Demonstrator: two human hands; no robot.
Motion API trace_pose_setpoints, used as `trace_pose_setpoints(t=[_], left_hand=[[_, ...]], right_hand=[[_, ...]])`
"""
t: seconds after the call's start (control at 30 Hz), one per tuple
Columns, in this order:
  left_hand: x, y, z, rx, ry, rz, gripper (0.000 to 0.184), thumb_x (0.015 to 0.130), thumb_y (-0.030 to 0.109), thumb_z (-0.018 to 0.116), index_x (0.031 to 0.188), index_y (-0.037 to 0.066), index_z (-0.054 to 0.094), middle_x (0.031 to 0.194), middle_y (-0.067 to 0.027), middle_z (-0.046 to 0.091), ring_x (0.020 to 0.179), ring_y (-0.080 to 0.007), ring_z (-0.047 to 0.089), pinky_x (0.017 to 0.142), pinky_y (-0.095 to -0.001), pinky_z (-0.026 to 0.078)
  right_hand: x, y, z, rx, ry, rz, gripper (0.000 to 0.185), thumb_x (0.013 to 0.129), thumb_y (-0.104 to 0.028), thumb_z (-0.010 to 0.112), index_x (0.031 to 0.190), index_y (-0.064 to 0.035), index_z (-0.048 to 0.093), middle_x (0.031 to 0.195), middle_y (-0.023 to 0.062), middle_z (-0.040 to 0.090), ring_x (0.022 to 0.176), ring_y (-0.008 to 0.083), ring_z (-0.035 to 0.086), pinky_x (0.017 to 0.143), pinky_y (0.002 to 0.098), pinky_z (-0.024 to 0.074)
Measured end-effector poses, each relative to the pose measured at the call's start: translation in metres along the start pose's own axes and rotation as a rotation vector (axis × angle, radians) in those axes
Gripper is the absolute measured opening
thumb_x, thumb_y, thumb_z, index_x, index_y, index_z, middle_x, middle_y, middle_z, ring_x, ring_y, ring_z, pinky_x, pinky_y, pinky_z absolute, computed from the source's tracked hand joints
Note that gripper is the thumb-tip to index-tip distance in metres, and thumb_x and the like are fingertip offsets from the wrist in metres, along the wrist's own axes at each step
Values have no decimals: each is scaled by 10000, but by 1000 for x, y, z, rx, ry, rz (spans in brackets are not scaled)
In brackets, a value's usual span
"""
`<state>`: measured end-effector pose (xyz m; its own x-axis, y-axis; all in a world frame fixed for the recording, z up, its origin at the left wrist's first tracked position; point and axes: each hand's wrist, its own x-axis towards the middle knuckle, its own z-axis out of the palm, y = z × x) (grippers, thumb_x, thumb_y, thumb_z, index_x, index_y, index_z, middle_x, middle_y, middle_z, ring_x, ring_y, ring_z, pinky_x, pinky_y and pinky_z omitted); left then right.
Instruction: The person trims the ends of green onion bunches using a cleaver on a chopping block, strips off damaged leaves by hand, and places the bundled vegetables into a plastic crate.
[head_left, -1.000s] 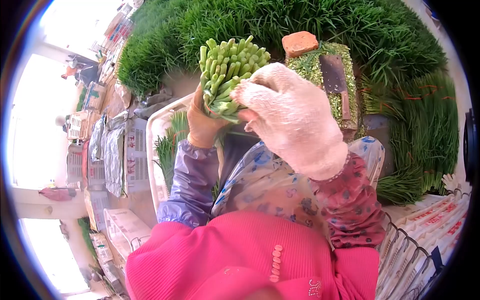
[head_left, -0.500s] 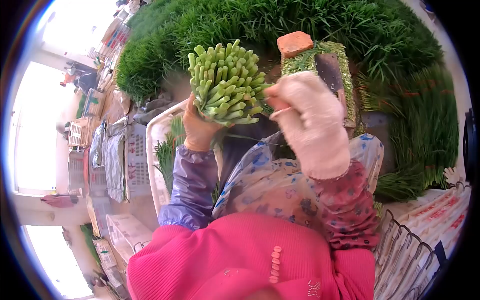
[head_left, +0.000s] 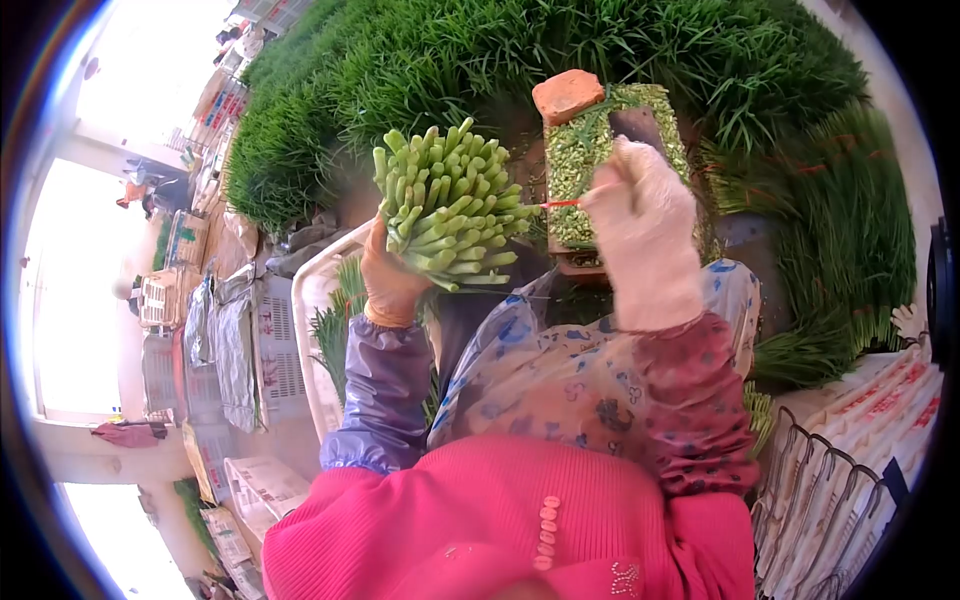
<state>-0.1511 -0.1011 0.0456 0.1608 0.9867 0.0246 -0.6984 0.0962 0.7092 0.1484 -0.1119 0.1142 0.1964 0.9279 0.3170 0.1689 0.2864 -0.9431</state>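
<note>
My left hand (head_left: 391, 277), in a tan glove, is wrapped round a thick bundle of green stalks (head_left: 455, 205), with the cut ends facing up towards me. To its right, my right hand (head_left: 643, 215), in a pale fabric glove with bare fingertips, is closed on a thin red band (head_left: 562, 204). The band stretches straight from the right side of the bundle to my fingers. Just behind my right hand, a cleaver (head_left: 637, 127) lies on a board covered with chopped green bits (head_left: 575, 160), mostly hidden by the glove.
An orange brick (head_left: 568, 95) sits at the board's far left corner. Long green leaves (head_left: 560, 40) are heaped beyond. Banded bundles (head_left: 850, 230) lie at the right. A white basket (head_left: 312, 340) stands by my left arm, and wire hooks with white bags (head_left: 830, 470) are at the lower right.
My right hand has come away from the bundle to the right, and the red band now shows stretched out. My left hand still holds the bundle, slightly lower in view.
</note>
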Motion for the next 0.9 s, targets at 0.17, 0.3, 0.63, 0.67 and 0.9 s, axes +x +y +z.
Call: trace_pose_setpoints(t=[0.17,0.3,0.63,0.67,0.9], left_hand=[[-3,1,8,-253,-228,-90,527,1051,304,463,1505,41,409,1459,-201,514,1303,-421,525,1086,-617,425],[-2,-6,30,-233,-337,-75,543,1026,282,521,1488,15,419,1420,-192,553,1290,-375,550,1088,-552,446],[-45,-17,41,2220,-309,683,777,749,311,794,1458,155,518,1526,-97,480,1465,-341,340,1171,-561,202],[-55,-9,55,2288,-279,653,831,740,311,801,1495,161,488,1582,-102,413,1517,-342,247,1185,-564,169],[-119,82,15,1073,112,-600,922,820,588,757,1442,-28,470,1309,-196,642,1112,-236,678,887,-362,570]], right_hand=[[16,43,-21,-147,-205,187,304,997,-292,560,922,-14,658,808,86,653,743,172,628,704,313,509],[17,50,-16,306,-408,610,396,1022,-365,544,1098,10,644,1056,74,664,980,172,650,803,324,547],[-42,89,25,1195,-856,1052,578,1019,-456,564,1383,-10,515,1295,75,631,1121,181,644,1023,321,517],[-54,101,30,1198,-804,1137,510,1033,-358,568,1400,-11,493,1281,75,629,1128,182,643,1039,325,508],[-79,115,34,1703,-823,1284,415,932,-81,566,1340,-21,519,1275,139,620,1170,266,629,1067,401,506]])
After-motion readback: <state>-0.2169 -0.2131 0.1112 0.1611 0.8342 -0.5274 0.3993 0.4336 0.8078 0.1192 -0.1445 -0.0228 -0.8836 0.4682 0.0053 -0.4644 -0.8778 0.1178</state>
